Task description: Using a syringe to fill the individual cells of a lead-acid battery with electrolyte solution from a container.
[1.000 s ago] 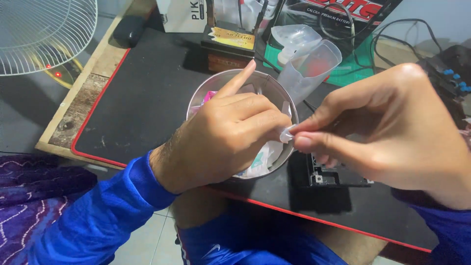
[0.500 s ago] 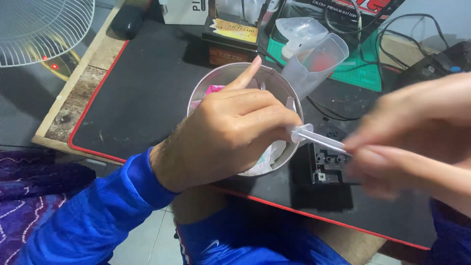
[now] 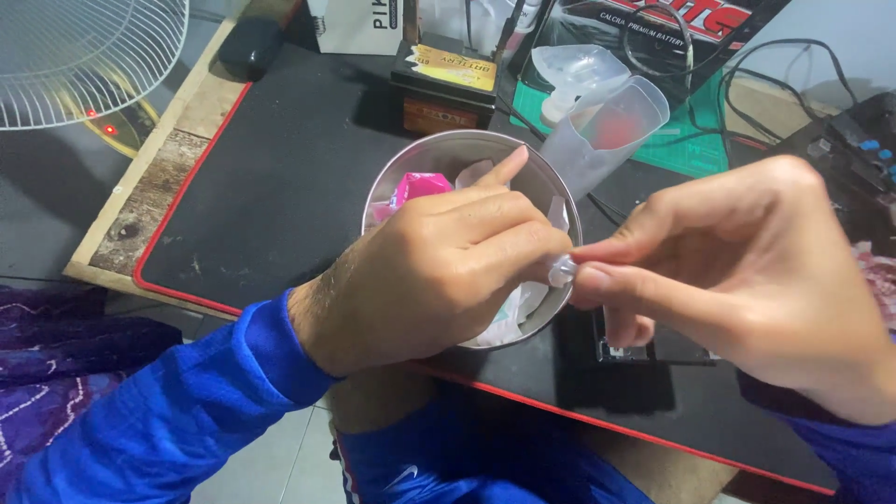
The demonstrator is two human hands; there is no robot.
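Note:
My left hand [image 3: 439,275] and my right hand [image 3: 747,280] meet over a round metal bowl [image 3: 439,157]. Both pinch a small clear plastic-wrapped item [image 3: 563,271] between fingertips; what is inside the wrap cannot be made out. The left forefinger points up over the bowl. Inside the bowl lie a pink wrapper [image 3: 420,187] and pale torn wrappers [image 3: 509,317], partly hidden by my left hand. Both arms wear blue sleeves.
The bowl sits on a black desk mat with a red edge [image 3: 271,187]. Behind it lie a clear plastic cup on its side [image 3: 607,131], a small black-and-yellow box [image 3: 448,84] and cables on a green mat. A white fan grille [image 3: 84,56] stands at the far left. A black frame-like part [image 3: 644,350] lies under my right hand.
Half a second ago my right hand had drawn away to the right, stretching the clear wrap; now it is back against my left fingertips and the wrap is bunched small between them.

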